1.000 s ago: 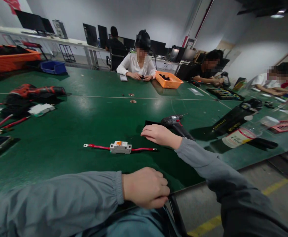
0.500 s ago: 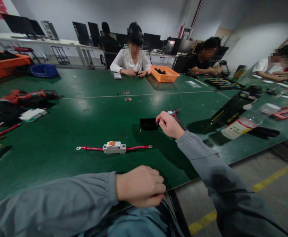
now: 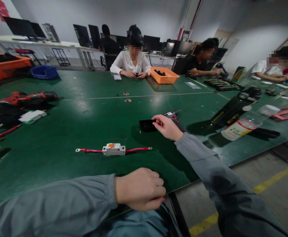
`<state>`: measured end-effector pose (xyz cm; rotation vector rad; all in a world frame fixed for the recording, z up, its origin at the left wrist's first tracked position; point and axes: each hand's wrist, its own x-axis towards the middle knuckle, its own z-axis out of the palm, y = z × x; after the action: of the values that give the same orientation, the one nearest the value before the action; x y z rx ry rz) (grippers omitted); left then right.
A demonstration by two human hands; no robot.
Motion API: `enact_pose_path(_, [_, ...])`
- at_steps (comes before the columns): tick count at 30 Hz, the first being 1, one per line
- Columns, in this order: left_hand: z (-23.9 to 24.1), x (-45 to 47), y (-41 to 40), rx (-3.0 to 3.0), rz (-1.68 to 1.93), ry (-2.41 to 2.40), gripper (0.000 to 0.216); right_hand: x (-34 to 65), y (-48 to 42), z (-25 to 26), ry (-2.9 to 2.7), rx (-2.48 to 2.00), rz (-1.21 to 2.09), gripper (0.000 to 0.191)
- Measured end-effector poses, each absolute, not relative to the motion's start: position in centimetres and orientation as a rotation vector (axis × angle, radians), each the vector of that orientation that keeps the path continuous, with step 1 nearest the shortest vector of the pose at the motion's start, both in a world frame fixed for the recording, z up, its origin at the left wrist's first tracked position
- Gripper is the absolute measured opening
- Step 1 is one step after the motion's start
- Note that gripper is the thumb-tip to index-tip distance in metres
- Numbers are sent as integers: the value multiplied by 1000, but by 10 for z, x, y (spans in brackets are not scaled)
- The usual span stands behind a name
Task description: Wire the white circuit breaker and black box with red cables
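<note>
My right hand [image 3: 167, 126] hovers over the right end of a small black tray [image 3: 147, 125]. Its thumb and fingers are curled together in a pinch, with a tiny coppery glint between them that is too small to name. Just behind that hand lies a grey and black power screwdriver [image 3: 171, 114]. My left hand [image 3: 140, 189] rests at the table's near edge with its fingers curled in and nothing visible in them. Beyond it lies a white circuit breaker [image 3: 113, 149] with an orange switch. A red cable [image 3: 139, 149] with a metal lug leaves each side of it.
Right of my right hand lie a dark bottle [image 3: 232, 108] and a clear plastic bottle [image 3: 242, 126]. At the left are a red cordless drill [image 3: 23, 98] and another breaker [image 3: 33, 116]. Opposite, a person in white works beside an orange basket [image 3: 167, 78]; other people sit farther right.
My right hand has shifted slightly left over the black tray and turned, so its thumb and fingertips show with a small glint between them. My left hand stays in place.
</note>
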<state>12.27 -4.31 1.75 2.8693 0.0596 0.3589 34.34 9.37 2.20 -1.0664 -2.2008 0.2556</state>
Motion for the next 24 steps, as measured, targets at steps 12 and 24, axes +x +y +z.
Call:
enact_pose_path(12, [14, 123, -43, 2879, 385, 49, 21, 344, 97, 21, -2225, -965, 174, 26])
enact_pose_path(24, [15, 123, -44, 2901, 363, 48, 21, 341, 96, 19, -2162, -1060, 217, 31])
